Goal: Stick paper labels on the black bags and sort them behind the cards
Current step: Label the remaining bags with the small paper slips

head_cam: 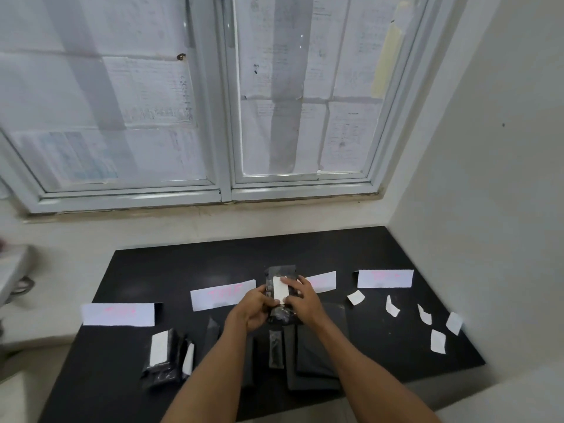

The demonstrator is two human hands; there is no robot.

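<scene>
I hold a black bag (279, 271) upright above the middle of the black table (381, 248). My left hand (251, 309) grips its left side. My right hand (302, 297) grips its right side with fingers pressing on a white paper label (280, 290) on the bag's front. Several white cards with pink writing stand in a row: far left card (118, 314), second card (221, 294), third card (323, 281) partly hidden by my right hand, and right card (385, 278). Two labelled bags (166, 357) lie in front of the far left card.
Several loose paper labels (438, 341) lie at the table's right side. Unlabelled black bags (317, 358) are piled under my forearms. A window (225, 117) covered with papers is behind the table, and a wall (503, 178) runs along the right.
</scene>
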